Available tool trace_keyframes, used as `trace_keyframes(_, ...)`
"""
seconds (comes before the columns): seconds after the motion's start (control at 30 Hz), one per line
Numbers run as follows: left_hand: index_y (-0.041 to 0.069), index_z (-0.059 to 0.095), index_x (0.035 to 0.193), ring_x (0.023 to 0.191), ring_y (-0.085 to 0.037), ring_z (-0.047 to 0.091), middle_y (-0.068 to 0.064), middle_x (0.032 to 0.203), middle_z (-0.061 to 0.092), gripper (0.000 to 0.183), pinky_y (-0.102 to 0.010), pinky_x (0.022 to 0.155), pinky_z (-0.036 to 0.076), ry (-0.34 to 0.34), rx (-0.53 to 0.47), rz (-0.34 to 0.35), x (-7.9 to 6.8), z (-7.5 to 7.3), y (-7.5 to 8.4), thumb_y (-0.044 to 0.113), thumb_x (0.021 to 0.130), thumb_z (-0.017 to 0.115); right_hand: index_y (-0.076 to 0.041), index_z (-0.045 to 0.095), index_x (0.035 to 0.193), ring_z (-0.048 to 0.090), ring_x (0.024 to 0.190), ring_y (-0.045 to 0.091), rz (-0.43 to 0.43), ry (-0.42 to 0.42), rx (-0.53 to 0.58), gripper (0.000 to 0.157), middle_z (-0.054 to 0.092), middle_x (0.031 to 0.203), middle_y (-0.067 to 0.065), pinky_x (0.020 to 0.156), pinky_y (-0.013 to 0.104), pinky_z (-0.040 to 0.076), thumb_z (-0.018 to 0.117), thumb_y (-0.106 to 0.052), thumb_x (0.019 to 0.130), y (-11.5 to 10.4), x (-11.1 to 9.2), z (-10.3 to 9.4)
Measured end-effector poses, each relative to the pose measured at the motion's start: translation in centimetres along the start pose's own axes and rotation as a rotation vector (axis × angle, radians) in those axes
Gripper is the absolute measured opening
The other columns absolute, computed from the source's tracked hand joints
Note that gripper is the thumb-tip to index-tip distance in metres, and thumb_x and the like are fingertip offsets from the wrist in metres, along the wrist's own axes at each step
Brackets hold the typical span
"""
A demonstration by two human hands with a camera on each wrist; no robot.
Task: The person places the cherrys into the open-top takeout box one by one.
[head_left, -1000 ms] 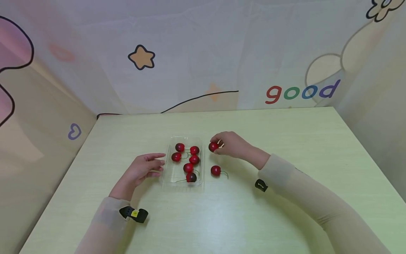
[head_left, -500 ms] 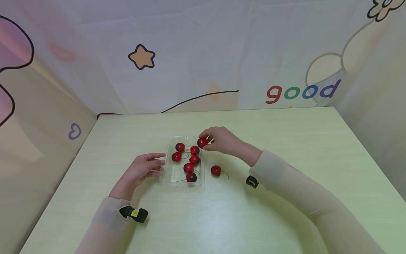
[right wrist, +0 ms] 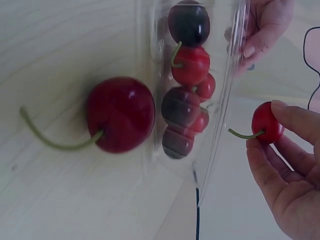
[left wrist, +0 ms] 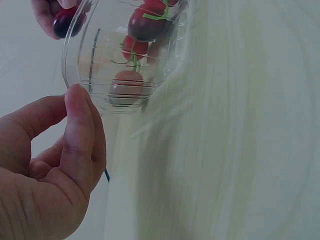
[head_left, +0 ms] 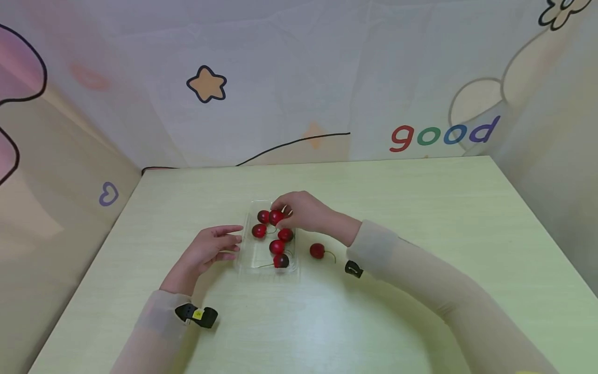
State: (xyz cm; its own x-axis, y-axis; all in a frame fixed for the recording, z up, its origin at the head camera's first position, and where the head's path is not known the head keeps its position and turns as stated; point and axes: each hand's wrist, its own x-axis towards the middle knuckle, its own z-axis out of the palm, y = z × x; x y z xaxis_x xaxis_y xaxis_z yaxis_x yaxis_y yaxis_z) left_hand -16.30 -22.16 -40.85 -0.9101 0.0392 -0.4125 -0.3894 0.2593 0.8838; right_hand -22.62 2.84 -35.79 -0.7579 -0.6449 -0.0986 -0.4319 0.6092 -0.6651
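Observation:
A clear plastic box (head_left: 256,254) holds several red cherries, among them one (head_left: 285,235) by its right wall. Over its far part my right hand (head_left: 306,212) pinches a cherry (head_left: 276,217) between thumb and fingertips; a green stem hangs from this cherry (right wrist: 267,122) in the right wrist view. At the box's left side my left hand (head_left: 210,250) extends its fingers, with fingertips (left wrist: 77,95) right at the rim. A single cherry (head_left: 317,251) with a curved stem lies on the table, just right of the box.
The pale wooden table (head_left: 420,208) runs back to a printed cloth wall (head_left: 289,78), with more walls at both sides. A black strap (head_left: 198,315) circles the left sleeve, and another strap (head_left: 353,269) sits at the right wrist.
My right hand has carried its cherry leftward, from beside the box to above its far part. My left hand, the box and the loose cherry have stayed in place.

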Motion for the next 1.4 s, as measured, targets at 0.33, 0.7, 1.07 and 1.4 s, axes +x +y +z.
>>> trace_keyframes(0.33,0.0,0.051,0.148,0.08,-0.006,0.067,-0.01,0.117,0.073,0.047,-0.018,0.071,0.061,-0.003,0.017,0.005,0.2,-0.3,-0.2,0.014,0.104,0.057,-0.007,0.068,0.127,0.066,0.111,0.023,-0.015,-0.045,-0.021,0.036,0.072,0.122,0.008,0.096,0.032,0.057,0.075,-0.013,0.093,-1.5,1.6,1.9)
trace_keyframes(0.7,0.0,0.051,0.148,0.081,-0.006,0.067,-0.012,0.12,0.072,0.047,-0.017,0.071,0.06,-0.011,0.019,0.015,0.0,-0.4,-0.2,0.015,0.104,0.057,-0.007,0.066,0.124,0.064,0.108,0.024,-0.025,-0.068,-0.018,0.034,0.072,0.123,0.011,0.101,0.036,0.055,0.076,-0.012,0.092,-1.9,3.0,3.8)
trace_keyframes(1.07,-0.002,0.047,0.15,0.08,-0.005,0.067,-0.008,0.116,0.073,0.051,-0.017,0.07,0.06,-0.031,-0.01,0.027,-0.3,-0.3,0.0,0.015,0.103,0.058,-0.007,0.066,0.12,0.063,0.104,0.023,-0.027,-0.109,-0.074,0.027,0.072,0.119,0.01,0.097,0.034,0.055,0.073,-0.012,0.094,-2.6,3.4,4.7)
trace_keyframes(1.4,-0.002,0.049,0.149,0.08,-0.006,0.066,-0.01,0.116,0.073,0.049,-0.017,0.07,0.06,-0.028,-0.002,0.035,-0.3,-0.3,-0.1,0.014,0.103,0.058,-0.009,0.069,0.121,0.058,0.098,0.019,0.018,-0.167,-0.212,0.029,0.072,0.115,0.007,0.094,0.03,0.055,0.075,-0.016,0.093,-2.4,3.5,5.6)
